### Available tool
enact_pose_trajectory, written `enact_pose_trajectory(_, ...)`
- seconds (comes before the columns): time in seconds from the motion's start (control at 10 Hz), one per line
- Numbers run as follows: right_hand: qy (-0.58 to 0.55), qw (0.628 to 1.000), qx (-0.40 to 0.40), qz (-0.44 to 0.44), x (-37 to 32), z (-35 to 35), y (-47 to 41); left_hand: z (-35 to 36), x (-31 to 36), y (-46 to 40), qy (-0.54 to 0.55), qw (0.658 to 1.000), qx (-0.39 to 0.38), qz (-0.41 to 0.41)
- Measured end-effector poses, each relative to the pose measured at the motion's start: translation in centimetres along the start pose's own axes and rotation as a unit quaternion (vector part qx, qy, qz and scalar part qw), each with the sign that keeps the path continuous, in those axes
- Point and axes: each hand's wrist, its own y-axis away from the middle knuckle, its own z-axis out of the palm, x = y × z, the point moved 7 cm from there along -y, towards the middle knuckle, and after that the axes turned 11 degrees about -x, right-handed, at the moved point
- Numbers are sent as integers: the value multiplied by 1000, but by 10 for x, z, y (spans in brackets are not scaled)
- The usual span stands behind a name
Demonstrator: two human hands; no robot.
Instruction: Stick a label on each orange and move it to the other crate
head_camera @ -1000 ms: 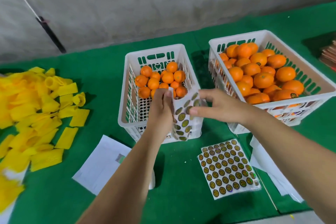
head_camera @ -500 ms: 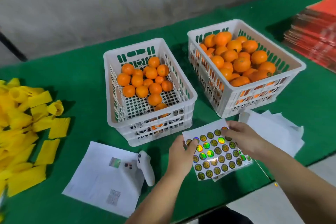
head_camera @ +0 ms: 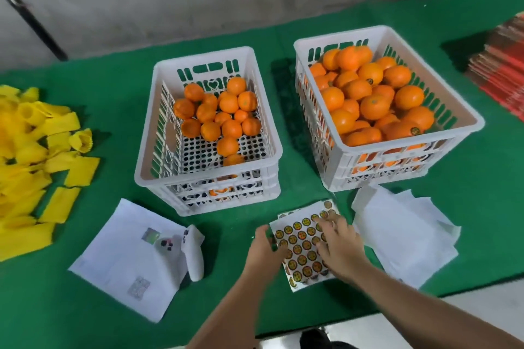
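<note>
Two white plastic crates stand on the green table. The left crate (head_camera: 147, 161) holds a thin layer of oranges (head_camera: 224, 113) at its far end. The right crate (head_camera: 465, 122) is piled high with oranges (head_camera: 371, 93), a few showing round labels. In front of the crates a sheet of round stickers (head_camera: 300, 249) lies on the table on top of another sheet. My left hand (head_camera: 265, 252) grips the sheet's left edge. My right hand (head_camera: 337, 246) lies flat on its right side with fingers spread over the stickers.
Yellow foam sleeves (head_camera: 34, 156) are heaped at the far left. White papers (head_camera: 124, 258) and a small white device (head_camera: 194, 252) lie at the front left. More white sheets (head_camera: 402, 232) lie at the right. Red and brown flat boxes (head_camera: 504, 65) are stacked at the far right.
The sticker sheet has come down from in front of the left crate onto the table. My right hand now rests on it, and my view has tilted down and back.
</note>
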Motion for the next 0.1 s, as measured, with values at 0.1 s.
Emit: enact_pose_trajectory(0.1,47,997,16,-64,11,7,26,-8,-24,30,-48,998,45,19)
